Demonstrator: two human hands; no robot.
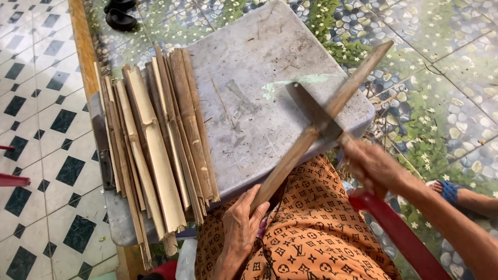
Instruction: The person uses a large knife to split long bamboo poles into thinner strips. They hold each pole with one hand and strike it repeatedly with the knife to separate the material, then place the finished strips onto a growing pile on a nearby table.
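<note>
My left hand (244, 223) grips the near end of a long brown bamboo strip (358, 78), which slants up to the right over a grey work block (249, 88). My right hand (371, 166) holds the handle of a broad dark knife (311, 109); its blade is set into the strip about midway along. A stack of several split bamboo slats (155, 145) lies on the left part of the block, running lengthwise towards me. My lap, in orange patterned cloth, is just under both hands.
A red plastic chair edge (404, 233) sits at lower right beside a foot in a blue sandal (451, 192). A second dark blade (104, 150) lies along the block's left edge. Black sandals (119, 15) rest at the top left. A wooden beam (83, 46) divides the patterned floor tiles.
</note>
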